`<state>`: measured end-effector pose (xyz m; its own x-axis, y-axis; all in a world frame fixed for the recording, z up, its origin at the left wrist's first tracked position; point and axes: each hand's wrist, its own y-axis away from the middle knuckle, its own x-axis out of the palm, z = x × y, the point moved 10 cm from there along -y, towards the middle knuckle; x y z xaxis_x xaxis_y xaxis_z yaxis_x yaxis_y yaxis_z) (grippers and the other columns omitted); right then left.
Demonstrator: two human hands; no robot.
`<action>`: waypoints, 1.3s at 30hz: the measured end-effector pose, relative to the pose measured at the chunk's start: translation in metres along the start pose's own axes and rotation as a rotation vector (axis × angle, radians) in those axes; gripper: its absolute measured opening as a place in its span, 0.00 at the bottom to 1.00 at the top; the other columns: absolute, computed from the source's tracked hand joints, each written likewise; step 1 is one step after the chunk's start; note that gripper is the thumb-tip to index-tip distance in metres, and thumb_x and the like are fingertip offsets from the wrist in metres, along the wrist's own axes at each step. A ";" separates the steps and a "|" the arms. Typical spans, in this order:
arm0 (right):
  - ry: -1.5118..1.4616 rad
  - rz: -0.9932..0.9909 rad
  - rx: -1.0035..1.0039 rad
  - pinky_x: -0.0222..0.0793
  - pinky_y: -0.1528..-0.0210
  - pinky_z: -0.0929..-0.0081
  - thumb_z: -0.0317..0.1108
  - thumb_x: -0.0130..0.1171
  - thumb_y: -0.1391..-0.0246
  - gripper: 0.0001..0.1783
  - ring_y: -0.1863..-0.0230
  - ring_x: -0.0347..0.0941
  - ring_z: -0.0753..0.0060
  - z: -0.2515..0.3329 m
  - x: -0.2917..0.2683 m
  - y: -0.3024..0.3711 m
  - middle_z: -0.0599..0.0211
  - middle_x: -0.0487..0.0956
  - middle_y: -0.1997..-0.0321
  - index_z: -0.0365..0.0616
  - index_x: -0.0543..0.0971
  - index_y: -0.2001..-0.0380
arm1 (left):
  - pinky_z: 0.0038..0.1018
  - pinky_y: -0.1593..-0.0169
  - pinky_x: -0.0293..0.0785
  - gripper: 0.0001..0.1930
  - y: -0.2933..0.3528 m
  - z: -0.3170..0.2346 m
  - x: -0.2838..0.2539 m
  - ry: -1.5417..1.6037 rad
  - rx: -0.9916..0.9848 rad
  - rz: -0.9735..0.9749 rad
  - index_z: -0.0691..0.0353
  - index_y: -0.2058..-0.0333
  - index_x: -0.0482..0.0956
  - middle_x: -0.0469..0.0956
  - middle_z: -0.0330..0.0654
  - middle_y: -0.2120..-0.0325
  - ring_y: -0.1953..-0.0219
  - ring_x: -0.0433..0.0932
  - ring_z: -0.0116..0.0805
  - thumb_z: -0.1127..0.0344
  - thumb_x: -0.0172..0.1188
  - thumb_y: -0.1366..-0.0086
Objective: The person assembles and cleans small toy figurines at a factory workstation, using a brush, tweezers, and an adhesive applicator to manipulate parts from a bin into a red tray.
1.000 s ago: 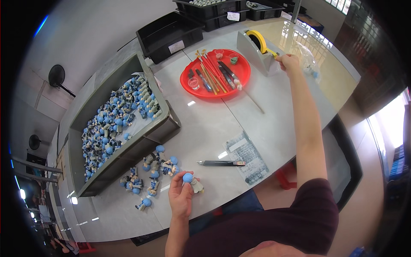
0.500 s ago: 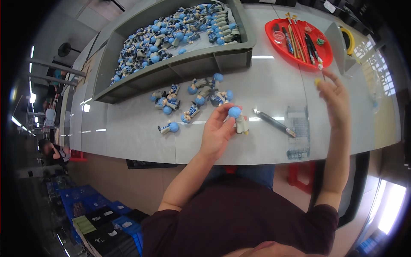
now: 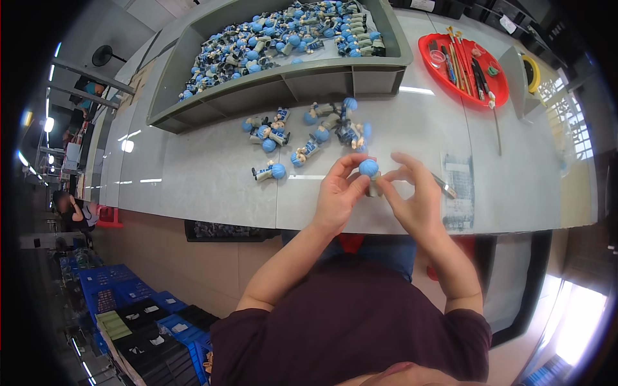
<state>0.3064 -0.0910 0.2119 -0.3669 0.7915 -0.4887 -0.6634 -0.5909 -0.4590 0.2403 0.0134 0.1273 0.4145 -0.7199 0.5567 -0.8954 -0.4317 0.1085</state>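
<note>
My left hand (image 3: 336, 196) grips a small toy figurine (image 3: 369, 168) with a round blue head and a pale grey body, held above the near part of the table. My right hand (image 3: 415, 196) meets it from the other side, thumb and fingertips pinching at its body. Part of the figurine is hidden by the fingers. Behind my right hand lies a slim metal-handled tool (image 3: 444, 186), mostly covered. Several like figurines lie loose ahead and to the left, among them a single one (image 3: 269, 172) lying on its side.
A large grey-green bin (image 3: 270, 88) full of blue-headed figurines stands at the back. At the back right, a red tray (image 3: 428, 69) holds brushes and pens, and a thin stick (image 3: 497, 132) leans out over its edge. Yellow tape (image 3: 532, 74) sits beside it.
My right hand has let go of the thin stick at the red tray and come left to the figurine. The left hand still grips the figurine. The whole view has shifted slightly.
</note>
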 end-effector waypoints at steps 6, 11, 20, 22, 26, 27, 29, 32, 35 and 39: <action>0.099 0.015 0.033 0.66 0.66 0.72 0.28 0.65 0.64 0.24 0.67 0.71 0.68 0.008 0.005 -0.003 0.68 0.78 0.72 0.42 0.71 0.59 | 0.18 0.59 0.66 0.17 0.005 -0.005 -0.003 -0.077 0.056 0.046 0.63 0.52 0.65 0.68 0.40 0.54 0.57 0.69 0.25 0.78 0.49 0.41; 0.146 -0.116 -0.066 0.64 0.71 0.75 0.27 0.66 0.65 0.15 0.72 0.67 0.70 0.018 -0.006 -0.001 0.66 0.75 0.72 0.41 0.76 0.69 | 0.21 0.56 0.69 0.16 0.006 -0.005 -0.006 0.038 -0.008 0.008 0.62 0.53 0.65 0.68 0.40 0.54 0.55 0.69 0.26 0.79 0.49 0.41; 0.099 -0.099 -0.064 0.61 0.74 0.75 0.25 0.63 0.61 0.09 0.74 0.64 0.70 0.019 0.011 0.010 0.68 0.72 0.75 0.39 0.80 0.71 | 0.25 0.54 0.70 0.15 0.007 0.004 -0.011 0.118 -0.066 -0.014 0.61 0.53 0.64 0.68 0.40 0.54 0.54 0.69 0.29 0.77 0.48 0.39; 0.138 0.006 -0.018 0.63 0.71 0.73 0.27 0.64 0.61 0.11 0.72 0.66 0.68 0.014 0.017 0.009 0.65 0.72 0.74 0.39 0.79 0.69 | 0.26 0.54 0.70 0.15 0.006 0.008 -0.012 0.138 -0.086 -0.008 0.60 0.53 0.64 0.68 0.40 0.54 0.54 0.69 0.29 0.77 0.49 0.39; -0.009 -0.011 0.132 0.66 0.67 0.72 0.29 0.65 0.62 0.15 0.69 0.68 0.66 0.000 0.018 0.017 0.61 0.72 0.71 0.39 0.78 0.67 | 0.27 0.55 0.71 0.16 0.004 0.016 -0.019 0.246 -0.126 -0.059 0.60 0.52 0.63 0.68 0.40 0.55 0.55 0.70 0.30 0.75 0.49 0.39; -0.008 -0.017 0.076 0.67 0.66 0.73 0.29 0.65 0.63 0.16 0.68 0.69 0.65 0.010 0.018 0.017 0.60 0.72 0.70 0.38 0.77 0.66 | 0.28 0.55 0.71 0.16 0.003 0.016 -0.024 0.272 -0.120 -0.100 0.59 0.52 0.62 0.68 0.40 0.56 0.56 0.70 0.30 0.74 0.49 0.39; -0.006 -0.021 0.026 0.67 0.64 0.73 0.28 0.65 0.63 0.18 0.67 0.70 0.63 0.017 0.017 0.020 0.59 0.72 0.69 0.38 0.76 0.64 | 0.29 0.55 0.71 0.16 0.003 0.015 -0.024 0.227 -0.111 -0.100 0.60 0.52 0.62 0.68 0.40 0.55 0.55 0.70 0.31 0.73 0.50 0.38; 0.026 -0.025 0.044 0.68 0.64 0.74 0.27 0.65 0.63 0.19 0.66 0.71 0.66 0.005 0.021 0.027 0.61 0.72 0.67 0.37 0.75 0.64 | 0.31 0.56 0.71 0.15 0.004 0.011 -0.021 0.129 -0.113 -0.105 0.60 0.52 0.62 0.68 0.41 0.56 0.55 0.71 0.32 0.70 0.51 0.38; -0.144 -0.029 0.152 0.69 0.63 0.76 0.24 0.64 0.61 0.18 0.65 0.72 0.70 -0.018 0.025 0.032 0.63 0.73 0.67 0.36 0.75 0.62 | 0.31 0.56 0.71 0.14 0.003 0.006 -0.025 0.081 -0.130 -0.106 0.60 0.53 0.63 0.69 0.40 0.58 0.56 0.71 0.32 0.68 0.50 0.37; -1.120 0.000 0.852 0.71 0.59 0.75 0.27 0.56 0.50 0.13 0.64 0.74 0.68 -0.070 0.067 0.061 0.59 0.75 0.64 0.32 0.73 0.61 | 0.29 0.53 0.69 0.15 0.002 0.010 -0.039 0.006 -0.106 -0.157 0.62 0.52 0.63 0.70 0.42 0.56 0.55 0.70 0.31 0.66 0.47 0.36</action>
<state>0.2870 -0.0848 0.0998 -0.4164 0.7326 0.5385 -0.7016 -0.6356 0.3222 0.2242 0.0350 0.0974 0.5496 -0.6446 0.5314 -0.8321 -0.4786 0.2802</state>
